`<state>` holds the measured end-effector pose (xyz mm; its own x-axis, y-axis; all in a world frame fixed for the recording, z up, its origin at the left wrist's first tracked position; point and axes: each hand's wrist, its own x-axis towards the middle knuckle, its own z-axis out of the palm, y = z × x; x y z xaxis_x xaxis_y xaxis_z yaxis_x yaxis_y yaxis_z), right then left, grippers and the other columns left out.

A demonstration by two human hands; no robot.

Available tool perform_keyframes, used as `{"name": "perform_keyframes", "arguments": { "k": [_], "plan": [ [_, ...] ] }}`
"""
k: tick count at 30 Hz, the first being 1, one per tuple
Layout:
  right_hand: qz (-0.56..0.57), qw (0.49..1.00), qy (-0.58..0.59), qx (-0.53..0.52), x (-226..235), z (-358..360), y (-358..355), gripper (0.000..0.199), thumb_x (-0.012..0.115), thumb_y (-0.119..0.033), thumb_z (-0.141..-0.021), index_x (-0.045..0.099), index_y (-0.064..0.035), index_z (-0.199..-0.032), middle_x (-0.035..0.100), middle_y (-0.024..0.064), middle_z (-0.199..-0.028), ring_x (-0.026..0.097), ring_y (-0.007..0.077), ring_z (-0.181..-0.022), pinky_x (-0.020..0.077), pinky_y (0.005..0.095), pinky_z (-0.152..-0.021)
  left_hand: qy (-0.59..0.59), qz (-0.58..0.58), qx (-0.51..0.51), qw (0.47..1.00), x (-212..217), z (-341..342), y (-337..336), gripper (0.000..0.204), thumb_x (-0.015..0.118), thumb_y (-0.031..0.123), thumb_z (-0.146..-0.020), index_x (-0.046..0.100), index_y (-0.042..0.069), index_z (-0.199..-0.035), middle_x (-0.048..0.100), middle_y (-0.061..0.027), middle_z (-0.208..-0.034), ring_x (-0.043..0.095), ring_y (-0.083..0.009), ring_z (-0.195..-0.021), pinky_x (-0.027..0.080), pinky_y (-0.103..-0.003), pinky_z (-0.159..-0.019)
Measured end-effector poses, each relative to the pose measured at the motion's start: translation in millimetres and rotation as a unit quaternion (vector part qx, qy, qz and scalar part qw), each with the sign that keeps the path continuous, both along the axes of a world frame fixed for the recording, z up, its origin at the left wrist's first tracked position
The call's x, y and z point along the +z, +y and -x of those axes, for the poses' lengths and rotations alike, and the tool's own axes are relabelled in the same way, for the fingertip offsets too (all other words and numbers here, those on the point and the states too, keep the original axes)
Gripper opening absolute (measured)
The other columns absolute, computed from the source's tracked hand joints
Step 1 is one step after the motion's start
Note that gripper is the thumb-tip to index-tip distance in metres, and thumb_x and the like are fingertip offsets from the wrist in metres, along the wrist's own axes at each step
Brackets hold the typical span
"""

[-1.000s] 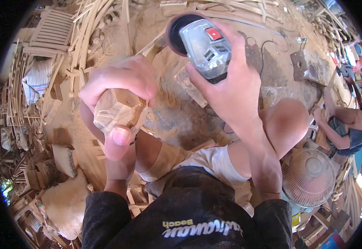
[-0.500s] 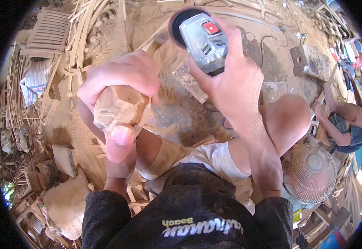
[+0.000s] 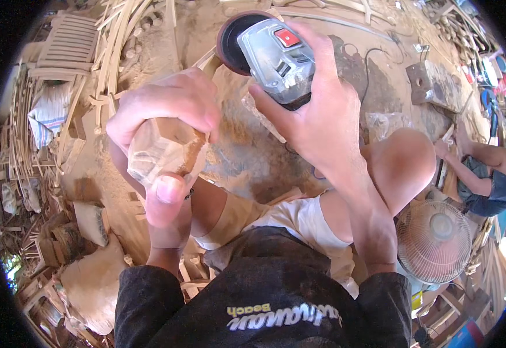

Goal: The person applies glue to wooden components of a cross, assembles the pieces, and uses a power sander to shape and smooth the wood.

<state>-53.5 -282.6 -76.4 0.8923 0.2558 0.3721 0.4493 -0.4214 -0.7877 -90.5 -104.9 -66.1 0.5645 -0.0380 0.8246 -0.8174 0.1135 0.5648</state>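
My left hand (image 3: 166, 122) grips a small faceted block of pale wood (image 3: 163, 151), thumb pressed on its near face and fingers curled over the top. My right hand (image 3: 316, 116) is wrapped around a grey angle grinder (image 3: 273, 55) with a red switch. Its dark round disc (image 3: 232, 40) points away from me, just up and right of the block, not touching it. Both hands hover above my bare knees and a dusty stone slab (image 3: 247, 156).
Wood slats and offcuts (image 3: 119, 46) pile up at the back left beside a slatted chair (image 3: 70, 46). A sack (image 3: 47, 113) lies left. A standing fan (image 3: 435, 240) sits at my right. Another person (image 3: 485, 174) crouches far right. A black cable (image 3: 374, 64) trails across the ground.
The grinder has shifted slightly up and left, closer to the top of the block. My left hand keeps the block almost still.
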Motion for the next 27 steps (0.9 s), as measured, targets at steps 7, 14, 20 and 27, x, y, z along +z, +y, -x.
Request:
{"name": "perform_keyframes", "arguments": {
  "k": [7,14,20,27],
  "plan": [
    [0.104,0.993,0.003,-0.049,6.3,-2.5,-4.9,0.077,0.087,-0.024,-0.078,0.049,-0.0191,-0.145,0.075,0.0176,-0.109,0.075,0.0375,-0.098,0.0605,0.0434,-0.082,0.008,0.026,0.022,0.999,-1.0,2.4,-9.0,0.056,0.065,0.059,-0.078,0.058,0.005,-0.090,0.055,-0.0074,-0.066,0.047,-0.0195,-0.055,0.035,-0.038,-0.060],
    [0.082,0.991,-0.051,-0.090,3.3,-12.4,-11.4,0.077,0.087,-0.029,-0.079,0.048,-0.0210,-0.145,0.074,0.0164,-0.113,0.074,0.0377,-0.097,0.0605,0.0445,-0.082,0.048,-0.020,0.015,0.999,-4.7,3.0,3.0,0.059,0.064,0.062,-0.077,0.057,0.006,-0.090,0.053,-0.0060,-0.065,0.045,-0.0186,-0.053,0.034,-0.036,-0.056],
    [0.023,0.999,-0.024,-0.014,-0.6,-7.2,0.5,0.076,0.086,-0.029,-0.079,0.048,-0.0208,-0.145,0.074,0.0154,-0.114,0.074,0.0390,-0.098,0.0605,0.0449,-0.082,0.041,-0.018,0.025,0.999,-9.1,4.0,-6.7,0.062,0.063,0.066,-0.081,0.057,0.005,-0.089,0.052,-0.0052,-0.064,0.044,-0.0178,-0.052,0.034,-0.036,-0.054],
    [0.139,0.982,-0.028,-0.122,6.6,-16.2,-12.2,0.079,0.087,-0.032,-0.078,0.046,-0.0222,-0.146,0.075,0.0173,-0.105,0.074,0.0406,-0.091,0.0601,0.0465,-0.078,0.033,-0.012,0.026,0.999,-12.6,3.9,-5.0,0.063,0.062,0.067,-0.080,0.057,0.004,-0.089,0.053,-0.0059,-0.065,0.045,-0.0189,-0.053,0.036,-0.038,-0.057]
  ]
}}
